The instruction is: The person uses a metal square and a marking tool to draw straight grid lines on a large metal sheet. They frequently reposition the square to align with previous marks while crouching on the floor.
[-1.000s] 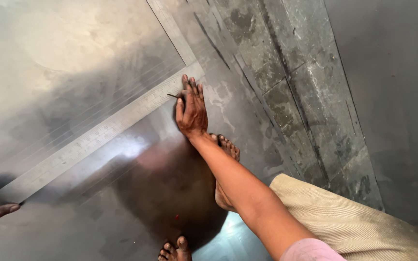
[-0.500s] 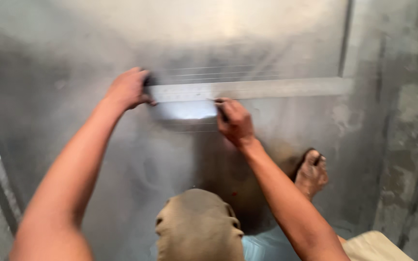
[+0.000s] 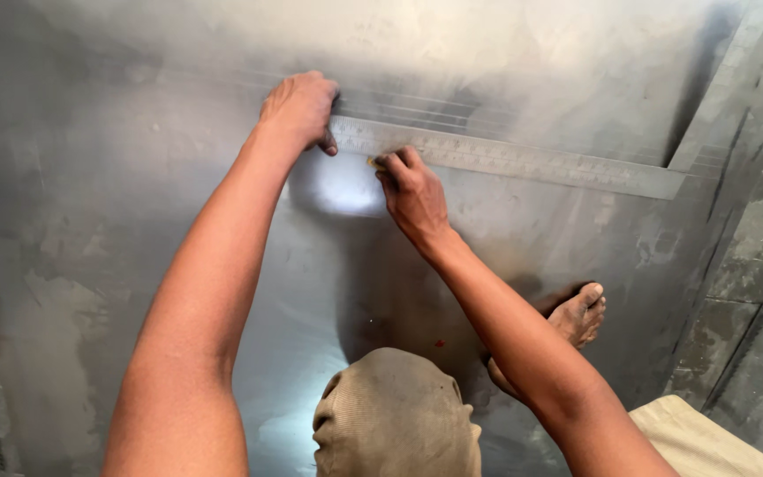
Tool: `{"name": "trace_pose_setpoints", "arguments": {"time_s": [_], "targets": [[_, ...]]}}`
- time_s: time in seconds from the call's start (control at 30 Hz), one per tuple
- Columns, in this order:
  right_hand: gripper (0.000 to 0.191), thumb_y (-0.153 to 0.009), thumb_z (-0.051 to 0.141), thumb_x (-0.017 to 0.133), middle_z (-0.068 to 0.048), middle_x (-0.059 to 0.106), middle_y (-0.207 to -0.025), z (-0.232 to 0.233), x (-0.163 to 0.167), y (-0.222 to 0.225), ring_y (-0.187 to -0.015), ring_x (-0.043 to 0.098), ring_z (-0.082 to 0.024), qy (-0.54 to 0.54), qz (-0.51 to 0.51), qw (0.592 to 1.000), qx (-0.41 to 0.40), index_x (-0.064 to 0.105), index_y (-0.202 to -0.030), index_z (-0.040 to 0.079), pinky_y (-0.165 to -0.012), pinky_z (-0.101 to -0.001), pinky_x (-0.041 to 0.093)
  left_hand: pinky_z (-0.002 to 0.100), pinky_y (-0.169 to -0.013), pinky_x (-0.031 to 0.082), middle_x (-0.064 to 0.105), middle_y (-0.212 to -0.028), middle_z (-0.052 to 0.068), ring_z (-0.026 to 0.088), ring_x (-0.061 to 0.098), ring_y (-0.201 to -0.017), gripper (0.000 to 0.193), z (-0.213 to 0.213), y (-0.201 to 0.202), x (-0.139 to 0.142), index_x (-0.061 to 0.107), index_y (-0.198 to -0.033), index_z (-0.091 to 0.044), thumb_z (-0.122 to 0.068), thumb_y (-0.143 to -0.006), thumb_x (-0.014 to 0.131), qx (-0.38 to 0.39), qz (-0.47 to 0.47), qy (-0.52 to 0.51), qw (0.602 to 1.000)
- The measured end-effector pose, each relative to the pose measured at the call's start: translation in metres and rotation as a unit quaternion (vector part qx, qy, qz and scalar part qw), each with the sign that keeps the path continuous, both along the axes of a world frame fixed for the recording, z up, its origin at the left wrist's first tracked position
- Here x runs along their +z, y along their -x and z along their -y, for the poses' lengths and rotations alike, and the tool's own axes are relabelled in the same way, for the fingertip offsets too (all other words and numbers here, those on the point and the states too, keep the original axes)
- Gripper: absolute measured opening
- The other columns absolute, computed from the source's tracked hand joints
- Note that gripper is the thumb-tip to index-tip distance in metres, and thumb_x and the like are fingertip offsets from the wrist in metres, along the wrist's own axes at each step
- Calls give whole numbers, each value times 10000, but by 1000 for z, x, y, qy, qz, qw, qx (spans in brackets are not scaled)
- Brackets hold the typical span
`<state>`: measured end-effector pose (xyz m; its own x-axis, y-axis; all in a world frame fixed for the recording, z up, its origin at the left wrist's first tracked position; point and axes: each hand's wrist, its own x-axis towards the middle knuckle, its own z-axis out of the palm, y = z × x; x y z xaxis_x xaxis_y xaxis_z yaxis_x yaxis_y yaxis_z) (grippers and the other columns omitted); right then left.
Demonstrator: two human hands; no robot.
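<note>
A long steel square ruler (image 3: 523, 162) lies across a big sheet of shiny metal (image 3: 117, 203) on the floor. My left hand (image 3: 298, 110) presses down on the ruler's left end with the fingers curled over it. My right hand (image 3: 412, 190) sits just below the ruler's lower edge and pinches a small thin marking tool (image 3: 371, 162), whose tip touches the sheet beside the ruler. Several faint parallel scribed lines run across the sheet above the ruler.
My bent knee in khaki cloth (image 3: 395, 415) and my bare right foot (image 3: 576, 318) rest on the sheet. The ruler's short arm (image 3: 721, 97) runs up the right side. Rough concrete floor (image 3: 761, 291) lies to the right of the sheet.
The view has swung from the right side of the sheet to straight over it. My left hand has come onto the ruler's end, and my right hand has stayed at the ruler's edge with the tool.
</note>
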<state>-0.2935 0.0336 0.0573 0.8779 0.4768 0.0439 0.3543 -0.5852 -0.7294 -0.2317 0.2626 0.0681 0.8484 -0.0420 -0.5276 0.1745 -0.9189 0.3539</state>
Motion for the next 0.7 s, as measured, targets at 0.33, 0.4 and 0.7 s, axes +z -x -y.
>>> {"name": "trace_pose_setpoints", "arguments": {"time_s": [0.33,0.4,0.7], "targets": [[41,-944,56,679,-133,636,-1026,-17,2,-1,-856,676,-387,71,-12,997,1,689,-981,40,-691,-492,515,505,-848,565,727,-1043,138,403,691,-1030,589,-5,2,-7,747,-952,-44,-198,-461,1034,4,-12,-8,1000],[51,-930,50,660,-146,646,-1025,-24,9,-10,-877,676,-400,113,-31,993,5,704,-955,40,-708,-503,517,507,-847,562,725,-1047,138,403,687,-1032,595,-7,4,-10,746,-953,-47,-196,-455,1036,-1,-3,-6,1000],[229,-813,260,732,-126,743,-1092,31,11,39,-1059,681,-332,395,-323,830,225,799,-1027,214,-892,-476,552,504,-895,548,686,-1134,156,410,656,-1095,673,-10,5,-19,731,-1028,-78,-234,-451,1041,-23,1,4,1000]]}}
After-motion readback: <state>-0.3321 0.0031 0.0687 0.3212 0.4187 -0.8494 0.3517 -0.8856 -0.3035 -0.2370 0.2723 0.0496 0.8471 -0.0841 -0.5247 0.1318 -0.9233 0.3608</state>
